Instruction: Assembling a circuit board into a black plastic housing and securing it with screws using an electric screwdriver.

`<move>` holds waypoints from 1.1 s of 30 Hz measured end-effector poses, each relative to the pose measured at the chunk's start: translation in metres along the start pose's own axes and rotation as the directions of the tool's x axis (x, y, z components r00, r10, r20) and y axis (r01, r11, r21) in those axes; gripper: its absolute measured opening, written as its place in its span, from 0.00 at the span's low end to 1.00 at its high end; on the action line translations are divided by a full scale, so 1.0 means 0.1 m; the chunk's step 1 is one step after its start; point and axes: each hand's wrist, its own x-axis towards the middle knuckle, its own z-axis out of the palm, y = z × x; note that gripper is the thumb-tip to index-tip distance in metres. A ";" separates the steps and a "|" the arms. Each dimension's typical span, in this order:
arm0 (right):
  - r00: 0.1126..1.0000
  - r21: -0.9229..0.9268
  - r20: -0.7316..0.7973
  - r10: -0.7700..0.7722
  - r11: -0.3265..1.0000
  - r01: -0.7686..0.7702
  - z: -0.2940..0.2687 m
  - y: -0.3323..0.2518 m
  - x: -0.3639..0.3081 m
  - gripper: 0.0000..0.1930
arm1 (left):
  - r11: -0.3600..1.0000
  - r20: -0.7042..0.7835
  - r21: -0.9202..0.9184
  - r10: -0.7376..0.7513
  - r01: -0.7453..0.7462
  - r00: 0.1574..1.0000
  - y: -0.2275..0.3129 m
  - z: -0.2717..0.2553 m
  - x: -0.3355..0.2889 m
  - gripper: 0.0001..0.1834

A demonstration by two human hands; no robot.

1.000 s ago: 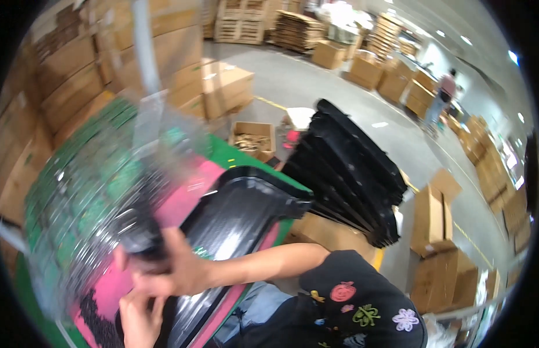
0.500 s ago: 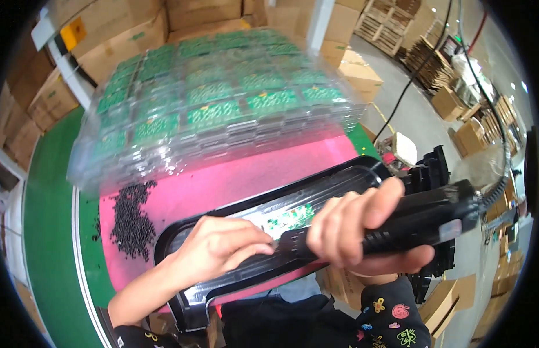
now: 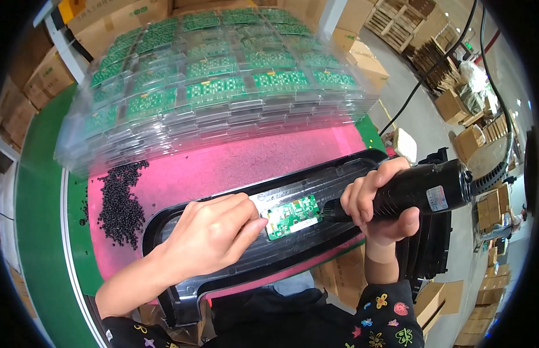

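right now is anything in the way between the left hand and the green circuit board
Nothing visible: the fingers of the left hand are at the left end of the green circuit board. The black screwdriver in the right hand is at the opposite end.

Was backed at upper left by large brown cardboard boxes [image 3: 118, 18], beside a pale grey metal post [image 3: 332, 22]. Included, farther right, an upright slatted wooden pallet [image 3: 392, 24], a crumpled white plastic bundle [image 3: 477, 79] and a rounded white object [image 3: 404, 145] near a yellow floor stripe [image 3: 386, 109]. Took in an open-flapped brown carton [image 3: 430, 298] at lower right.
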 end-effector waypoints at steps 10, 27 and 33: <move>0.998 0.065 0.039 0.051 0.996 -0.053 -0.08 0.08 0.03 0.36 | 0.999 0.071 0.046 0.007 -0.010 0.997 0.00 0.00 0.03 0.12; 0.965 0.424 0.021 -0.263 0.876 0.230 0.50 -0.25 0.06 0.23 | 0.967 0.027 -0.080 0.243 -0.240 0.970 -0.01 0.04 0.00 0.07; 0.962 0.444 0.068 -0.264 0.871 0.208 0.58 -0.23 0.09 0.23 | 0.963 -0.017 -0.109 0.247 -0.247 0.969 -0.03 0.02 -0.03 0.09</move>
